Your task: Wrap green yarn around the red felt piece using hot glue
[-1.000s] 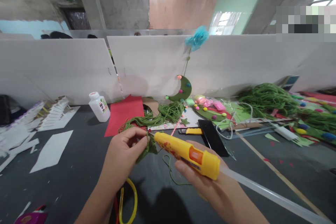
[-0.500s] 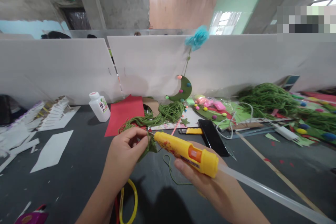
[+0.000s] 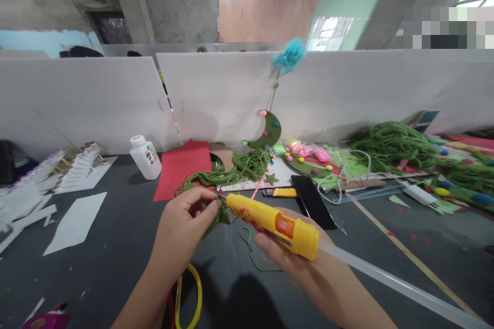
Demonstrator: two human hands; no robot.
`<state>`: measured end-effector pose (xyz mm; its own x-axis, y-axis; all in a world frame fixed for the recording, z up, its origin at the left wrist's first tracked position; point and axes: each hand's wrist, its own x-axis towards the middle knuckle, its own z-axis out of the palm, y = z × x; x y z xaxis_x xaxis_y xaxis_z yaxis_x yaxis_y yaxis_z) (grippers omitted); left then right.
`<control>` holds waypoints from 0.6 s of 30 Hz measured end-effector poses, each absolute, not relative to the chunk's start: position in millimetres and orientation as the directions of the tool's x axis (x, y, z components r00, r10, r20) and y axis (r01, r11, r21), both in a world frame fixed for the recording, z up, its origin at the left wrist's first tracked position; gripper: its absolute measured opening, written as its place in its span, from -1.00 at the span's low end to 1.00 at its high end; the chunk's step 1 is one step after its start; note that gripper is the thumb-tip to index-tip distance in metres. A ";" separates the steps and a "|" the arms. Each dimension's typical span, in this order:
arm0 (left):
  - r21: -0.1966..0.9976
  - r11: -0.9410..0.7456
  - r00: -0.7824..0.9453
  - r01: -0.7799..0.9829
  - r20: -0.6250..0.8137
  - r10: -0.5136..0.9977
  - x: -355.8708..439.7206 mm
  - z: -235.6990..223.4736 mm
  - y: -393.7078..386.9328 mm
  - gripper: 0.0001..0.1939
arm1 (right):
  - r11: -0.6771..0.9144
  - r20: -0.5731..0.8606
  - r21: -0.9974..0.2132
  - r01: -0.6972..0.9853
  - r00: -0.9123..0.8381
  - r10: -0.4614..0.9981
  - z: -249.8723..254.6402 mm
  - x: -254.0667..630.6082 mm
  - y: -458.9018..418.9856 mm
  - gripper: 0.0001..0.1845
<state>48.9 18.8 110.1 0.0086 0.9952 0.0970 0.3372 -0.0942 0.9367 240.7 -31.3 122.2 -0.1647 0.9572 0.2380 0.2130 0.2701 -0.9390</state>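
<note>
1. Couldn't see much of the small dark-green leafy-looking piece point(image 3: 221, 215); the left hand point(image 3: 183, 229) covered part of it, and a tiny red bit by the nozzle was too small to identify.
2. Trigger and grip of the yellow plastic glue gun point(image 3: 262, 213) were hidden by the right hand point(image 3: 303, 277). The long translucent glue stick point(image 3: 386, 277) out its back ran off the frame.
3. Left hand had its thumb and forefinger pinched on the green piece, forearm coming up from the bottom edge. Right hand was wrapped round the gun from below.
4. Gun's long axis slanted, nozzle toward the left hand and slightly away, tail down to the right. Gun and green piece were above the dark table point(image 3: 127, 231).
</note>
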 end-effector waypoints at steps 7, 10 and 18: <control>0.935 -0.100 0.000 0.339 0.107 0.994 49.8 111.3 18.1 -0.85 | 0.356 0.325 -0.837 0.416 -0.147 0.934 121.2 241.5 -33.5 -0.86; 0.931 -0.105 0.006 0.351 0.110 0.994 49.0 111.1 17.7 -0.86 | 0.382 0.349 -0.816 0.434 -0.157 0.924 123.5 241.5 -32.9 -0.84; 0.924 -0.112 0.007 0.367 0.118 0.993 49.1 110.3 17.8 -0.85 | 0.363 0.331 -0.853 0.375 -0.150 0.932 118.0 244.0 -34.2 -0.89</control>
